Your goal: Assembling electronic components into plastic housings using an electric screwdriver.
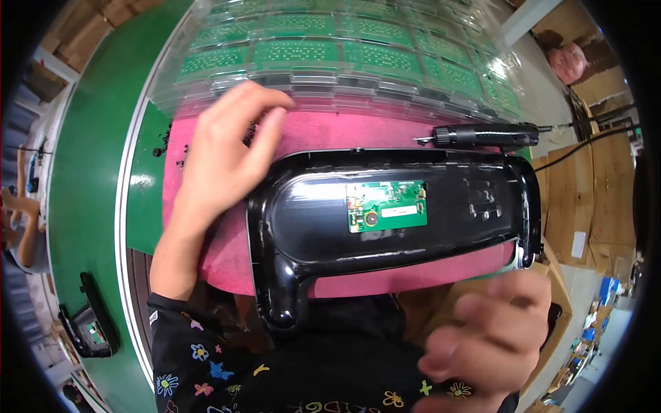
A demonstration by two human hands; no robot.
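A black plastic housing (pixel 317 251) with a curved, handle-like frame lies across a pink mat in front of me. Inside it sits a green circuit board (pixel 385 217) with a white label strip. My left hand (pixel 231 148) hovers over the mat by the housing's upper left corner. Its thumb and forefinger curl together at the tips; anything pinched there is too small to make out. Small black screws (pixel 249 132) show in the gap of that hand. My right hand (pixel 496 337), blurred, is raised near the housing's lower right end, fingers bent, their grip unclear.
A black electric screwdriver (pixel 485 135) lies behind the housing, its cable running right. Stacked clear trays (pixel 337 86) of green boards fill the far side. More loose screws (pixel 162 144) lie left. Another housing (pixel 89 320) rests on the green table (pixel 89 172). Cardboard boxes (pixel 578 206) stand right.
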